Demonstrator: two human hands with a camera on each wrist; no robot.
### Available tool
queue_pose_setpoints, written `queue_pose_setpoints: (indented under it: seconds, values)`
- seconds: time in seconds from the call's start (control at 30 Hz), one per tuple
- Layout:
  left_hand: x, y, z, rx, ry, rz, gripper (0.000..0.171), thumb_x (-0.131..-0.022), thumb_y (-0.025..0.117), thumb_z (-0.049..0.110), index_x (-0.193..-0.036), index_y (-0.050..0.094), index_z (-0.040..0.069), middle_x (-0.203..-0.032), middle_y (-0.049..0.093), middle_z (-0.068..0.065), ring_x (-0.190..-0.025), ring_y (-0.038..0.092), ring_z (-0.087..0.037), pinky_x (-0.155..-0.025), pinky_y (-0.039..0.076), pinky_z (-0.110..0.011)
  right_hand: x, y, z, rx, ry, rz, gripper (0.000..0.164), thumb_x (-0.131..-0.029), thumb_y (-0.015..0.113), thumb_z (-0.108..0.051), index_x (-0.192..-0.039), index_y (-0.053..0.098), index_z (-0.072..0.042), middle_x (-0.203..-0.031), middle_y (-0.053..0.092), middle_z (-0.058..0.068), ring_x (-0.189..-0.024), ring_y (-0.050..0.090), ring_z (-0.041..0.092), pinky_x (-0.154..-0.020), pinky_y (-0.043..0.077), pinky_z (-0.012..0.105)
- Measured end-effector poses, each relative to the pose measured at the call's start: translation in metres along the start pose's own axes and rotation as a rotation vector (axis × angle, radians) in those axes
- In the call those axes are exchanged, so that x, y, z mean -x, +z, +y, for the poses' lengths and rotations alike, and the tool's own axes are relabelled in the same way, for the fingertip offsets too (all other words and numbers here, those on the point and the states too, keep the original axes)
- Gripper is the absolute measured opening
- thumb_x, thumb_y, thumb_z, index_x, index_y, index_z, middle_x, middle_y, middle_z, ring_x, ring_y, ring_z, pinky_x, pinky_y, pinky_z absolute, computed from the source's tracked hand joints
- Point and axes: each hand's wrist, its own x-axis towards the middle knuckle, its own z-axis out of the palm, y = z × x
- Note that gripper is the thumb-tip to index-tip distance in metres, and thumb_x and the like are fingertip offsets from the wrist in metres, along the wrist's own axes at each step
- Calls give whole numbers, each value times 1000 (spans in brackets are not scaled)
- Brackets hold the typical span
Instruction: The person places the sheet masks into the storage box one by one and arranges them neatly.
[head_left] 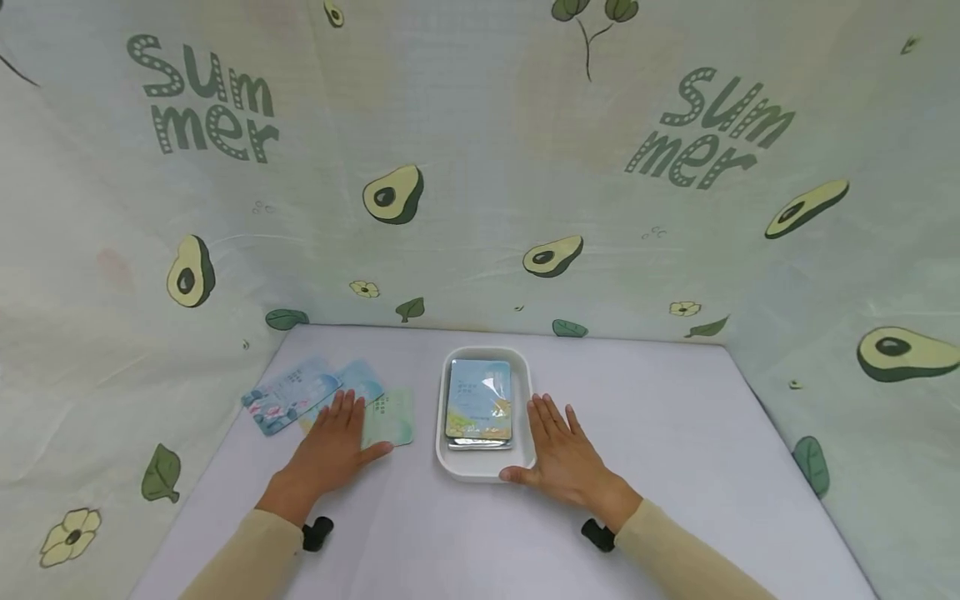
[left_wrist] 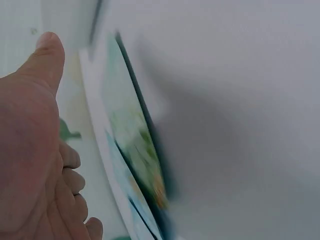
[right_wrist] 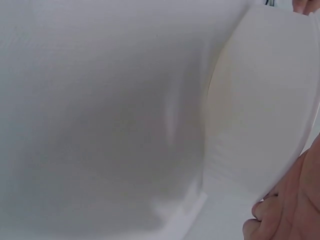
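My left hand (head_left: 334, 446) hovers palm down with straight fingers over a fan of pastel cards, its thumb spread to the side. A pale green card (head_left: 390, 418) lies under it on the right, a blue card (head_left: 362, 380) behind the fingertips, and a floral blue card (head_left: 292, 395) at the left. A white tray (head_left: 444, 464) stands in the middle, holding a stack of blue illustrated packets (head_left: 477, 400). Along the tray's right side lies my right hand (head_left: 564, 454), fingers straight, thumb at the front right corner. In the right wrist view the tray wall (right_wrist: 260, 100) is close to the palm.
A white table (head_left: 660, 417) carries everything. Behind and beside it hangs a pale cloth (head_left: 465, 108) printed with avocados, leaves and lettering. Black wrist cameras sit at both cuffs, with beige sleeves behind them.
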Motion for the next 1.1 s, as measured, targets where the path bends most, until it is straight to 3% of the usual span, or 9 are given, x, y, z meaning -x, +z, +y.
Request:
queue_pose_setpoints:
  seconds: [0.17, 0.33, 0.53, 0.67, 0.8, 0.97, 1.1]
  values:
    - [16, 3, -25, -29, 13, -37, 95, -103, 57, 61, -156, 36, -15, -165, 23, -40, -155, 17, -59, -122, 20, -74, 0, 2, -1, 6, 13, -6, 126, -89, 50, -88, -165, 19, 7, -173, 19, 26, -163, 14, 40, -131, 13, 63]
    - [28, 18, -26, -27, 11, -88, 93, -104, 53, 63, -157, 37, -12, -169, 19, -36, -157, 13, -57, -124, 15, -74, 0, 2, -2, -4, 11, -3, 125, -89, 53, -86, -165, 19, 8, -172, 19, 27, -163, 15, 40, -131, 13, 62]
    - [38, 24, 0, -40, 35, -121, 88, -105, 54, 61, -157, 41, -9, -169, 23, -33, -159, 14, -52, -126, 15, -71, -1, 2, -2, -16, 14, -14, 126, -89, 51, -87, -165, 17, 7, -173, 17, 27, -163, 14, 40, -131, 12, 62]
    - [45, 30, 22, 29, 89, -180, 85, -106, 53, 59, -160, 38, -6, -171, 24, -29, -160, 16, -49, -127, 19, -67, 0, 2, -2, -26, 14, -13, 125, -90, 52, -86, -165, 18, 8, -173, 17, 27, -163, 15, 41, -130, 13, 63]
    - [50, 32, 37, 111, 102, -234, 79, -108, 51, 55, -163, 36, -1, -173, 24, -23, -162, 18, -43, -129, 21, -62, 1, 3, -1, -21, 7, -4, 124, -90, 51, -86, -165, 18, 8, -172, 19, 28, -162, 16, 41, -130, 15, 63]
    - [41, 28, 36, 125, 100, -195, 62, -111, 51, 44, -160, 46, 6, -170, 34, -18, -158, 32, -40, -125, 33, -59, 2, 3, -1, -21, 7, -9, 124, -91, 50, -86, -165, 16, 7, -173, 17, 27, -163, 14, 41, -130, 13, 63]
    - [17, 11, 22, 22, 107, -112, 59, -104, 68, 35, -154, 55, 7, -156, 53, -20, -142, 51, -43, -112, 47, -61, 1, 2, -1, -33, 9, -13, 124, -90, 50, -86, -166, 15, 6, -173, 15, 26, -163, 13, 40, -131, 12, 63]
